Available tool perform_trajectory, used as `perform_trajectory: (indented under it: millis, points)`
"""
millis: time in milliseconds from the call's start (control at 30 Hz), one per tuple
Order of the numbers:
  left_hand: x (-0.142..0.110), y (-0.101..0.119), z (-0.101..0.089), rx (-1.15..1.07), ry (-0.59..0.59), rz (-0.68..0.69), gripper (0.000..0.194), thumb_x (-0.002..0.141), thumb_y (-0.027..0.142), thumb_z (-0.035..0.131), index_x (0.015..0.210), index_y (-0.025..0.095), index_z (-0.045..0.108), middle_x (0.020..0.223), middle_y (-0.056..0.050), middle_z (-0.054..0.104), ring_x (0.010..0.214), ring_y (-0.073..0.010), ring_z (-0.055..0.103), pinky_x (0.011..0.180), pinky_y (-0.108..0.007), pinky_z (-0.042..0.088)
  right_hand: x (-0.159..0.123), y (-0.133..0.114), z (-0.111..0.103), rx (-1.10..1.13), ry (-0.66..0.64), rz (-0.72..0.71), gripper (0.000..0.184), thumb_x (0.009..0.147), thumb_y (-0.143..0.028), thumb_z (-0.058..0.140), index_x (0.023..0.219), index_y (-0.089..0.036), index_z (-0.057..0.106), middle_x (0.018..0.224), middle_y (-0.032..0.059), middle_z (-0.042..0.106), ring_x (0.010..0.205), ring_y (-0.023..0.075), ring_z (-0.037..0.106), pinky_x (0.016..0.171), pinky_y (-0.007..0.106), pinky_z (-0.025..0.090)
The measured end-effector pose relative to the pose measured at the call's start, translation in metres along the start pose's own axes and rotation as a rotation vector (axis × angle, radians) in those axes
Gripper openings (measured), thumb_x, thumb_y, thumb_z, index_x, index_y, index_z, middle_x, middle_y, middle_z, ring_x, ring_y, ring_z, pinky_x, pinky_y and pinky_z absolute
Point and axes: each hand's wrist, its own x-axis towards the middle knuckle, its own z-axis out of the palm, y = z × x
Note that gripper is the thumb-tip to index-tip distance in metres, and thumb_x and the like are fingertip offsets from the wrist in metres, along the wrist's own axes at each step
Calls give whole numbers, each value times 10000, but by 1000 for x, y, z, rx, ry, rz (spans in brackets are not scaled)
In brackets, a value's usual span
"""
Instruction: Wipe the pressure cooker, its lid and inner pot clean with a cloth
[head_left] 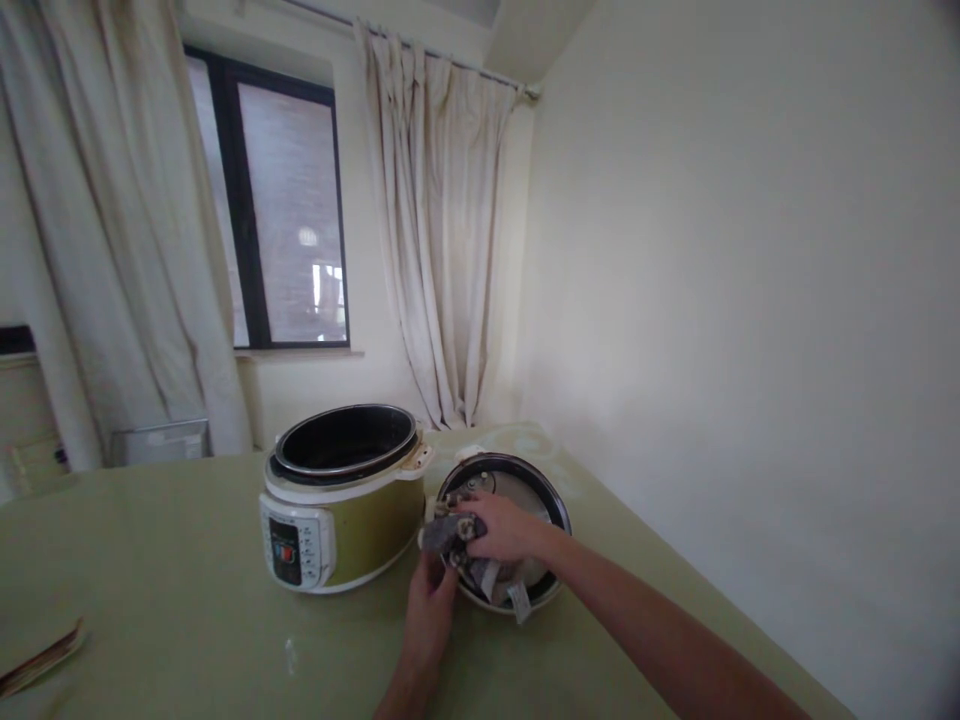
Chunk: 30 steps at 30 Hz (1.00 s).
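Note:
An electric pressure cooker with a green-gold body and white control panel stands uncovered, its dark inner pot showing. To its right lies the cooker lid, with its metal underside facing up. My right hand is closed on a bunched grey patterned cloth and presses it against the left part of the lid. A white tag hangs from the cloth over the lid's near rim. My left hand is closed at the lid's near-left edge, just below the cloth; the cloth partly hides its fingertips.
The glossy green table carries everything and meets the white wall along its right side. A flat, thin brownish item lies at the table's left edge. Behind are a window and pale curtains.

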Motion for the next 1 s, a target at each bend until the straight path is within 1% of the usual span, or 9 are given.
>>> perform_trajectory:
  millis: [100, 233, 333, 500, 600, 700, 800, 900, 1000]
  points:
    - [-2, 1, -1, -29, 8, -23, 645, 695, 476, 804, 1233, 131, 725, 1254, -168, 764, 1231, -371, 686, 1100, -483, 506, -15, 5, -4, -38, -124, -21, 455, 720, -377, 785, 1147, -224, 759, 1093, 74, 725, 977, 271, 675, 857, 330, 511]
    - [-2, 2, -1, -76, 1, -100, 895, 706, 502, 815, 1485, 138, 566, 1309, -177, 743, 1204, -365, 706, 1045, -485, 552, -37, 9, -9, -162, -247, -21, 366, 723, -400, 741, 1040, -223, 784, 1066, 93, 715, 941, 283, 682, 798, 347, 523]
    - [-2, 2, 1, -18, 24, -96, 907, 724, 519, 798, 1504, 129, 550, 1325, -182, 735, 1215, -360, 703, 1055, -466, 551, -52, 16, -14, -244, -284, 28, 373, 723, -422, 744, 1052, -251, 782, 1091, 93, 697, 978, 304, 685, 802, 372, 537]
    - [-2, -2, 2, 23, 7, -43, 862, 769, 548, 751, 1500, 138, 551, 1461, -174, 652, 1324, -341, 639, 1118, -430, 513, -63, 29, -20, -311, -270, 78, 484, 731, -468, 761, 1171, -267, 745, 1195, 119, 663, 1102, 359, 659, 875, 447, 553]
    - [-1, -7, 1, 32, 13, -42, 877, 762, 560, 744, 1502, 132, 546, 1508, -176, 612, 1346, -337, 623, 1133, -413, 502, -61, 34, -25, -362, -277, 98, 570, 707, -453, 801, 1246, -288, 716, 1245, 127, 651, 1129, 377, 648, 897, 481, 553]
    - [1, -13, 1, 30, 6, -42, 887, 750, 556, 752, 1503, 135, 544, 1528, -175, 593, 1379, -346, 594, 1157, -419, 478, -56, 39, -32, -424, -261, 175, 695, 665, -434, 845, 1323, -281, 681, 1294, 153, 636, 1152, 403, 637, 899, 502, 550]
    - [2, -17, 2, 10, 7, -32, 867, 758, 537, 751, 1504, 145, 546, 1556, -169, 567, 1403, -346, 572, 1172, -424, 462, -47, 48, -36, -415, -159, 240, 733, 669, -445, 836, 1351, -238, 664, 1292, 170, 640, 1159, 395, 639, 922, 478, 536]
    - [1, -17, 3, -15, -7, -25, 870, 759, 533, 757, 1503, 133, 547, 1529, -174, 592, 1388, -350, 584, 1166, -435, 468, -37, 59, -33, -318, -33, 285, 707, 692, -465, 804, 1336, -207, 669, 1247, 158, 664, 1127, 354, 659, 936, 425, 522]
    - [-2, -14, 3, -16, -2, -18, 841, 757, 536, 776, 1478, 148, 583, 1475, -170, 640, 1359, -359, 606, 1125, -440, 508, -29, 66, -27, -224, 6, 319, 740, 677, -464, 805, 1340, -171, 655, 1237, 164, 681, 1110, 346, 669, 954, 415, 514]
